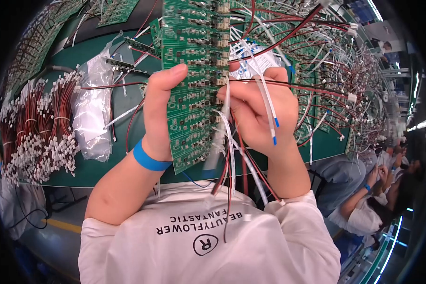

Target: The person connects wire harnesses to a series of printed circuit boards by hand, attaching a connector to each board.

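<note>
A long green circuit board panel point(189, 113) stands on edge in front of me, with a row of connectors down its right side. My left hand point(158, 106) is closed round the panel's left edge, thumb on its face; a blue band circles that wrist. At the connector row, my right hand point(265, 106) pinches with thumb and forefinger near a white flat ribbon cable point(227, 99); the fingertips partly hide what they grip. More ribbon cables with blue ends point(273, 125) and red-and-black wires point(251, 161) hang from the panel beside and below this hand.
Bundles of red-and-black wires with white plugs point(38, 128) lie at the left, beside a clear plastic bag point(94, 104). Wired circuit boards point(317, 94) crowd the right of the green table point(118, 163). Other people point(369, 189) sit at the far right.
</note>
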Demonstrator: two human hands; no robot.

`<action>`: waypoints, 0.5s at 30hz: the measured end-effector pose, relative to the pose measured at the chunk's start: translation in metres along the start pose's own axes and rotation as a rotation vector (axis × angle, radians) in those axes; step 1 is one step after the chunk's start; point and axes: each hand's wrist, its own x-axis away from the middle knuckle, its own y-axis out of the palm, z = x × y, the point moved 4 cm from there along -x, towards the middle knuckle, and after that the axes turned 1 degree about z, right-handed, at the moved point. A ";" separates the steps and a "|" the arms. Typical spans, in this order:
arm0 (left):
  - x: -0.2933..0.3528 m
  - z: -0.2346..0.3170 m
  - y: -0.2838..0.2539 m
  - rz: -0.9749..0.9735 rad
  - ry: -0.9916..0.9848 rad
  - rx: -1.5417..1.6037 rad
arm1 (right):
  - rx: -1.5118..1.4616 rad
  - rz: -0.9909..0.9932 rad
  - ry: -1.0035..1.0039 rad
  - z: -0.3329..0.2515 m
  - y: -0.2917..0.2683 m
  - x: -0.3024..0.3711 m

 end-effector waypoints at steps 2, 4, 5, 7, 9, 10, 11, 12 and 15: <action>0.001 -0.004 -0.005 0.183 -0.016 -0.106 | 0.078 -0.025 -0.024 -0.001 0.000 -0.001; 0.001 -0.001 -0.008 0.183 -0.018 -0.107 | 0.042 0.042 -0.090 0.005 0.002 0.002; 0.002 0.001 -0.007 0.186 -0.027 -0.110 | 0.021 0.077 -0.125 0.004 0.003 0.001; 0.004 0.008 -0.005 0.161 -0.023 -0.043 | -0.018 0.182 0.115 0.010 -0.014 0.000; -0.002 0.024 -0.005 0.132 0.025 -0.030 | -0.189 0.224 0.454 0.024 -0.021 0.007; -0.007 0.017 -0.011 0.162 -0.011 -0.092 | -0.196 0.230 0.439 0.021 -0.020 0.007; -0.010 0.009 -0.009 0.187 -0.015 -0.160 | -0.464 0.265 0.624 0.022 -0.018 0.011; -0.006 0.007 -0.010 0.172 -0.038 -0.146 | -0.732 0.293 0.807 0.025 -0.012 0.014; 0.005 0.004 -0.009 0.254 -0.036 -0.259 | -1.182 0.342 0.806 0.039 -0.010 0.021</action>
